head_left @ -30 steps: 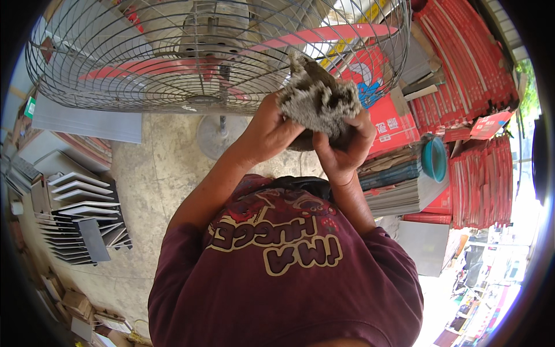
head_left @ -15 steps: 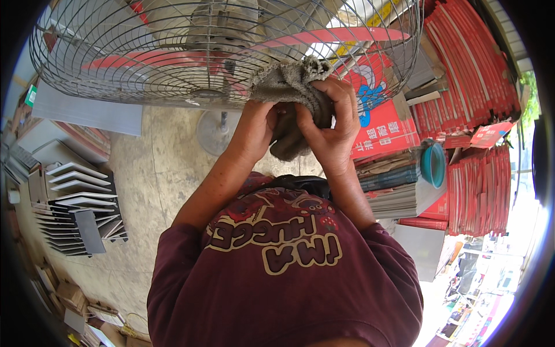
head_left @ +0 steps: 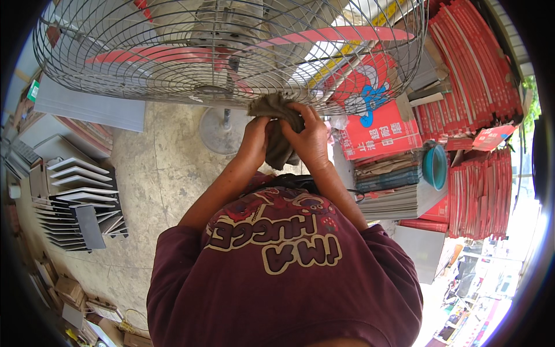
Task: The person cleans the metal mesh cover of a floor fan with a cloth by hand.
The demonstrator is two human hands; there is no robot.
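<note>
Between my two hands I hold a bunched grey-brown cloth (head_left: pixel 278 146), its lower end hanging down in a fold. My left hand (head_left: pixel 256 134) is closed on the cloth's left side. On the other side my right hand (head_left: pixel 310 132) grips it with the thumb on the near face and fingers bent over the top. Just beyond the cloth is the lower rim of a large fan's wire cage (head_left: pixel 167 95), with red blades (head_left: pixel 167 56) inside. Whether the cloth touches the wire I cannot tell.
The fan's round base (head_left: pixel 218 139) stands on the concrete floor (head_left: pixel 167 168). Stacked red boxes (head_left: pixel 477 75), a teal bowl (head_left: pixel 434 168) and grey tiles (head_left: pixel 393 202) stand at the right. A rack of tile samples (head_left: pixel 81 208) is at the left, below a grey panel (head_left: pixel 87 108).
Both hands have come slightly closer to me and closer together. The cloth is bunched smaller, and its pale frayed top edge is now mostly turned out of sight.
</note>
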